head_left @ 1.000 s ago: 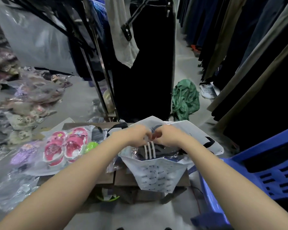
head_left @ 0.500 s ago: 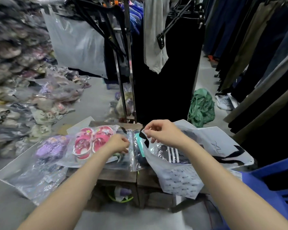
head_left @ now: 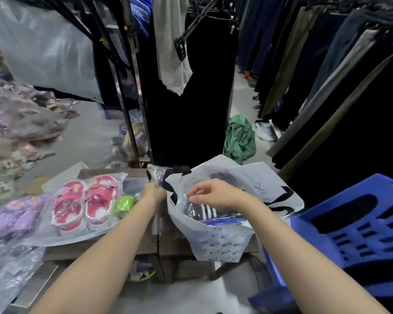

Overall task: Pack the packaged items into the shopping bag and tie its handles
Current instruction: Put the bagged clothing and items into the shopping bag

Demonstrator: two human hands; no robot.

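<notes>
Head view: a person looks down at a low wooden table (head_left: 114, 248) in a clothing stall. The white shopping bag (head_left: 216, 241) sits on the table's right end, its mouth open and facing up, with a dark striped package (head_left: 202, 210) already inside. The left hand (head_left: 153, 192) is closed around a clear-wrapped packaged item (head_left: 156, 175) at the bag's left rim, lifting it upright. The right hand (head_left: 216, 196) hovers over the bag's mouth, fingers curled and pinching a bit of clear film; what exactly it grips I cannot tell. A wrapped pair of pink sandals (head_left: 86, 200) lies on the table to the left, near a green item (head_left: 124, 205), with purple footwear (head_left: 14, 214) in plastic further left. A blue plastic chair (head_left: 354, 232) stands to the right.

The packages look light and soft, their film slippery and crinkly; a pinch at a folded edge or corner should hold better than a flat palm. The bag is thin and floppy, best held by its dark handle cut-outs.

Compared with half a second ago, the left hand has left the sandal package and taken up the item by the bag, while the right hand has dropped from the rim to over the opening.
</notes>
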